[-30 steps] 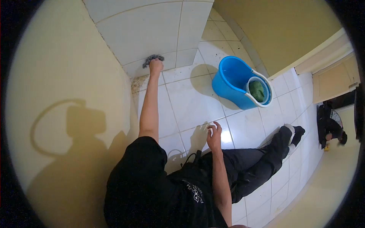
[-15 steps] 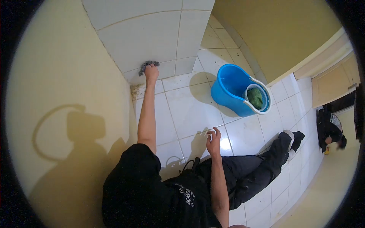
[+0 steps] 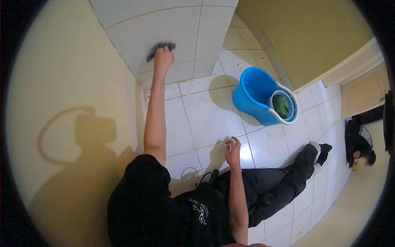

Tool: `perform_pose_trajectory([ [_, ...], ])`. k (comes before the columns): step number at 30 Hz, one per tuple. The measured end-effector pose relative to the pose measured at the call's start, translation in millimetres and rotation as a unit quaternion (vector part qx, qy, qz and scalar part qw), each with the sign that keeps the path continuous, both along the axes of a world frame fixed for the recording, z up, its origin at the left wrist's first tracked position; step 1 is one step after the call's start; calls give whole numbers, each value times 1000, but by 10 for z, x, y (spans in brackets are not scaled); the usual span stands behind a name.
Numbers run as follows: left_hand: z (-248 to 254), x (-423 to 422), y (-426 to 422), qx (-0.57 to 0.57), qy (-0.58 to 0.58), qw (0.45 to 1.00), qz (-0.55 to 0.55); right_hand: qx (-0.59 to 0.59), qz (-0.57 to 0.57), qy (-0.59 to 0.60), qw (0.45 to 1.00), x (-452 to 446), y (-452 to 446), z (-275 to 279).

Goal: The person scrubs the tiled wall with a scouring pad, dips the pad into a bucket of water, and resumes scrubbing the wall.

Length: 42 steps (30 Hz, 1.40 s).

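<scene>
My left hand (image 3: 163, 59) is closed on a dark grey, fuzzy-looking scouring pad (image 3: 154, 51) and presses it to the white wall tile (image 3: 135, 39), just above the lowest tile row. The arm is stretched out long. Part of the pad is hidden under my fingers, and its edge is blurred. My right hand (image 3: 233, 151) hovers above my dark trousers (image 3: 271, 181) with loosely curled, parted fingers and nothing in it.
A blue mop bucket (image 3: 255, 99) with a white handle stands on the tiled floor (image 3: 212, 113); green cloth (image 3: 281, 106) lies in its wringer basket. Yellow wall (image 3: 53, 82) rises close on my left. Another person (image 3: 360, 142) in dark clothes is low down at far right.
My left hand has slid the pad up the wall, from the lowest tile row onto the large tile above. The view has shifted slightly. My right hand stays nearly still.
</scene>
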<state>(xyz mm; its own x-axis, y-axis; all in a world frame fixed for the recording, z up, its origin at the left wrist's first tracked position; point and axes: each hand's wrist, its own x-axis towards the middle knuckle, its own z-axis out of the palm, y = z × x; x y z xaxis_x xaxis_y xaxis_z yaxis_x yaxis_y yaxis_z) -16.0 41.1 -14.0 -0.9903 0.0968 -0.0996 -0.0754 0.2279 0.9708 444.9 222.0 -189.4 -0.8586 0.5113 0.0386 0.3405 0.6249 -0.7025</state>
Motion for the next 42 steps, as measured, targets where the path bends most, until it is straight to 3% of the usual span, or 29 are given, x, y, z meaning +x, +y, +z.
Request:
perform_pose_trajectory([
  [2,-130,-173,10,-146,96,984,-33,-10,2,-11,1000,-5,-36,0],
  [3,-193,-181,-19,-300,192,931,-76,-13,1,-13,1000,-23,-43,9],
  [4,-124,-90,-45,-440,295,844,-88,-15,-3,-13,1000,-37,-39,18],
  [9,-1333,-408,224,-375,212,901,-57,-6,-6,8,1000,15,-19,16],
  [11,-1189,-390,289,-354,228,907,-33,1,-10,15,1000,14,-9,38],
  [14,-251,-140,201,-314,291,903,29,21,-17,37,999,21,17,-66],
  [18,1072,213,98,-350,329,876,44,5,-2,38,999,22,10,-124],
  [20,1348,52,11,-354,362,856,101,10,19,29,999,24,41,-115],
  [25,1279,41,-18,-381,354,848,101,13,-2,29,1000,0,-2,-48],
  [27,1039,238,69,-409,298,861,57,10,-2,31,999,-41,20,-31],
  [29,463,3,92,-483,300,822,-30,5,-3,35,999,7,9,-29],
  [32,313,0,155,-452,273,849,17,13,0,29,999,41,16,-61],
  [37,1129,-58,146,-443,366,817,38,9,22,38,999,31,37,-91],
  [39,1572,113,217,-517,412,750,25,13,24,39,999,26,23,-105],
  [42,1516,106,362,-420,364,830,49,4,20,22,1000,5,8,-50],
])
